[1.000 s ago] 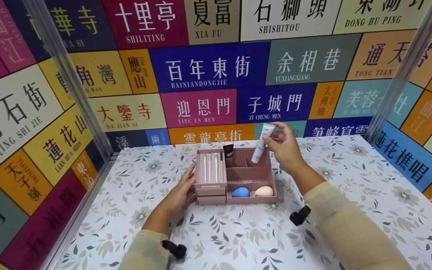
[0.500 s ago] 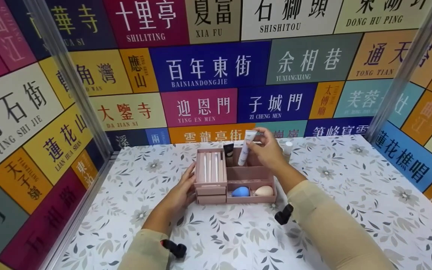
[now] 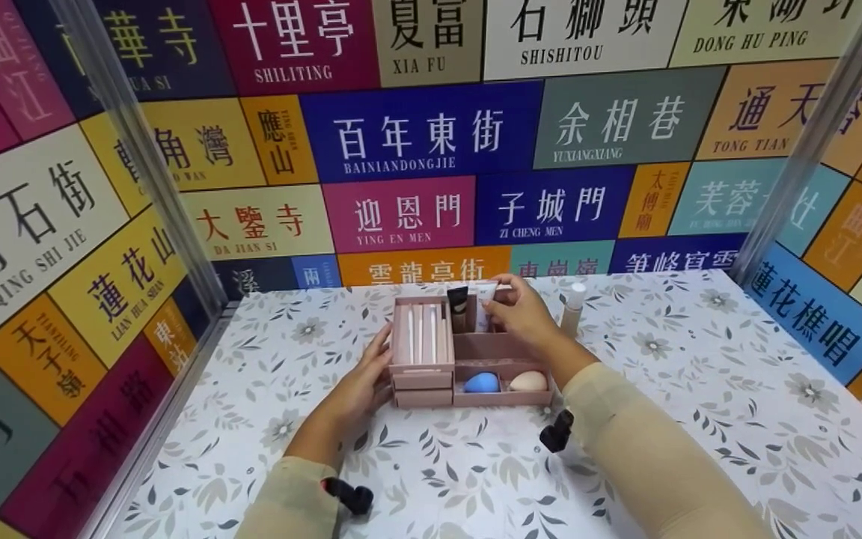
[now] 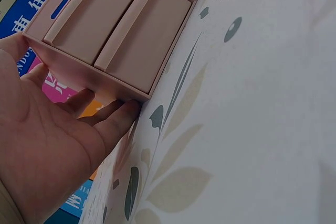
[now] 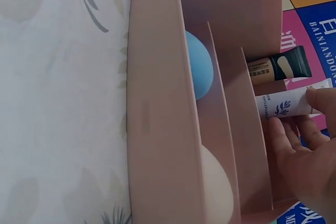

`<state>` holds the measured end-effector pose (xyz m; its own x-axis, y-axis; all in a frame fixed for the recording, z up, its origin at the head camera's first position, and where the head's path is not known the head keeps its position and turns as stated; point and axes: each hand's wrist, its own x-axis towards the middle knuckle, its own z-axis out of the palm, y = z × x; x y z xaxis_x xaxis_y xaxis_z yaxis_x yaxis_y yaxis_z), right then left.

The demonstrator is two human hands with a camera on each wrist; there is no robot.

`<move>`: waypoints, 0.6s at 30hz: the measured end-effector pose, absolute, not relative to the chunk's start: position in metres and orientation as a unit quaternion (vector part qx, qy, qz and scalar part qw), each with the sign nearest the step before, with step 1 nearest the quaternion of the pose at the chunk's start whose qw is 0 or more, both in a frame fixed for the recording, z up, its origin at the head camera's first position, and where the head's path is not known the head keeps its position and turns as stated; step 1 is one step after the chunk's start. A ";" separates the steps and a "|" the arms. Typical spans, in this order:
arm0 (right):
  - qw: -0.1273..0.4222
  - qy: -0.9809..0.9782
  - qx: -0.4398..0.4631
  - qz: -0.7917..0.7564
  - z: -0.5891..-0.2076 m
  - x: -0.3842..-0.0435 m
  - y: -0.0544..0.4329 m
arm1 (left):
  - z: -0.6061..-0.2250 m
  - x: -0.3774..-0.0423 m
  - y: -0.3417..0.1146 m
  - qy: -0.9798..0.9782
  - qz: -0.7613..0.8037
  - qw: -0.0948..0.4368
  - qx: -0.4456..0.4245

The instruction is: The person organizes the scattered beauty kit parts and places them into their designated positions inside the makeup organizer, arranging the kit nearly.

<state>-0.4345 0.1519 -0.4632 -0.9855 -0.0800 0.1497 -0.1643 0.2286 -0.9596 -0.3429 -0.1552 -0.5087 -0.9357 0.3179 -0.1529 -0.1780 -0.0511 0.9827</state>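
Note:
A pink desktop organizer [image 3: 502,397] stands on the table. My left hand [image 3: 356,382] rests against its left side; in the left wrist view, the fingers [image 4: 115,121] lie along that wall beside two closed drawers [image 4: 144,38]. At the organizer's back section, my right hand [image 5: 310,163] pinches a white squeeze tube [image 5: 287,102] between thumb and fingers. The tube's lower end is down inside a rear compartment. Right beside it stands a black-capped tube [image 5: 278,65] of tan content. A blue makeup sponge [image 3: 482,383] and a beige makeup sponge [image 3: 528,382] sit in the front compartments.
Several slim white sticks [image 3: 421,333] lie in the organizer's left top section. Behind my right wrist, a small white-capped bottle [image 3: 572,308] stands on the floral tabletop [image 3: 700,419]. Sign-patterned panels [image 3: 416,135] and clear corner posts enclose the table.
My right hand has moved left and down, lowering the white tube into the rear compartment beside the black-capped one. The bottle behind my arm has come into view. The left hand stays put.

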 end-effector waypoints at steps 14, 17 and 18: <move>0.023 -0.792 0.074 0.606 -0.468 -0.436 0.150 | -0.508 -0.344 -0.157 0.681 0.709 0.169 0.075; 0.024 -0.792 0.071 0.606 -0.467 -0.435 0.150 | -0.508 -0.344 -0.157 0.687 0.703 0.169 0.078; 0.024 -0.792 0.070 0.606 -0.467 -0.435 0.150 | -0.508 -0.344 -0.157 0.688 0.702 0.169 0.077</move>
<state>-0.4350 0.1496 -0.4672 -0.9891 -0.0821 0.1221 -0.1393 0.2551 -0.9568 -0.3438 -0.1572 -0.5080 -0.9310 0.3434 -0.1238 -0.1309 0.0024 0.9914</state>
